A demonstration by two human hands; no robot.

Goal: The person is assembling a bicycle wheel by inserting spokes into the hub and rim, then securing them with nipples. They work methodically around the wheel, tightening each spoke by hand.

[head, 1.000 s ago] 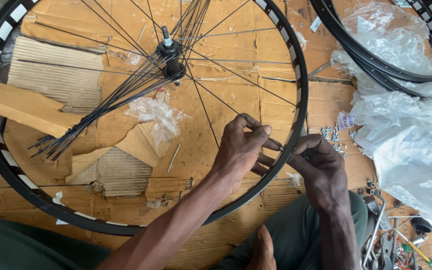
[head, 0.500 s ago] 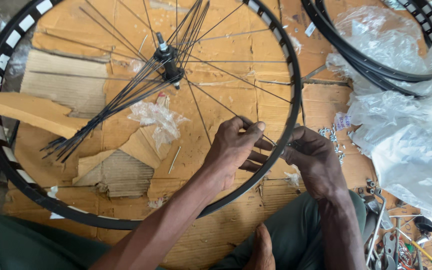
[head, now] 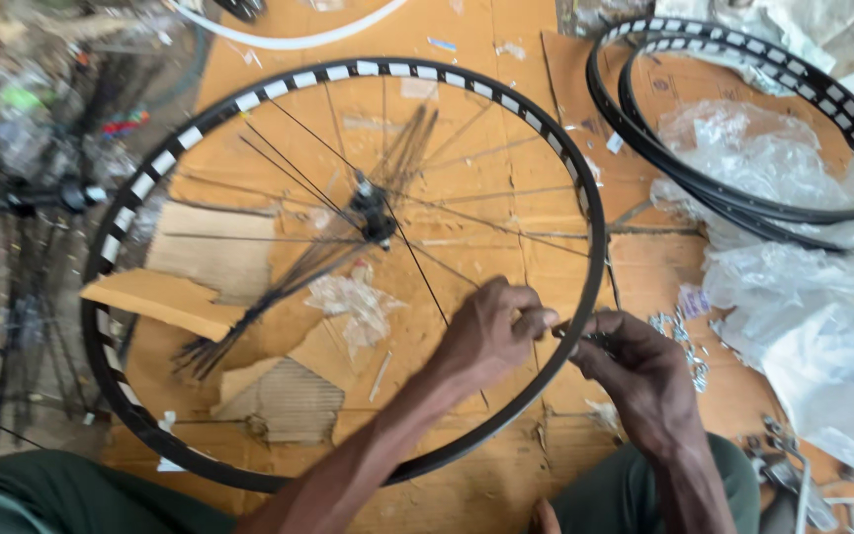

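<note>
1. Where the head camera looks straight down, a black bicycle wheel rim [head: 585, 213] with white patches lies flat on sheets of brown cardboard [head: 506, 475], with its hub [head: 373, 213] near the middle of the ring.
2. Several thin spokes [head: 427, 282] run from the hub out to the rim, while a loose bundle of spokes [head: 259, 307] hangs from the hub toward the lower left and fans out short of the rim.
3. The left hand [head: 491, 331] reaches in over the near right part of the rim, fingers curled and pinched on a spoke close to where it meets the rim.
4. The right hand [head: 635, 371] sits just outside the rim, touching it, with its fingers closed on something small at the rim's edge; what that is cannot be told.
5. The two hands nearly meet, fingertips facing each other across the rim.
6. A crumpled scrap of clear plastic [head: 353, 302] lies inside the wheel, below the hub.
7. To the upper right, two more black rims [head: 743, 203] rest stacked beside clear plastic bags [head: 822, 326].
8. A small heap of metal nipples [head: 684, 341] lies on the cardboard just right of the right hand.
9. Green trouser legs [head: 42, 504] show along the bottom edge.
</note>
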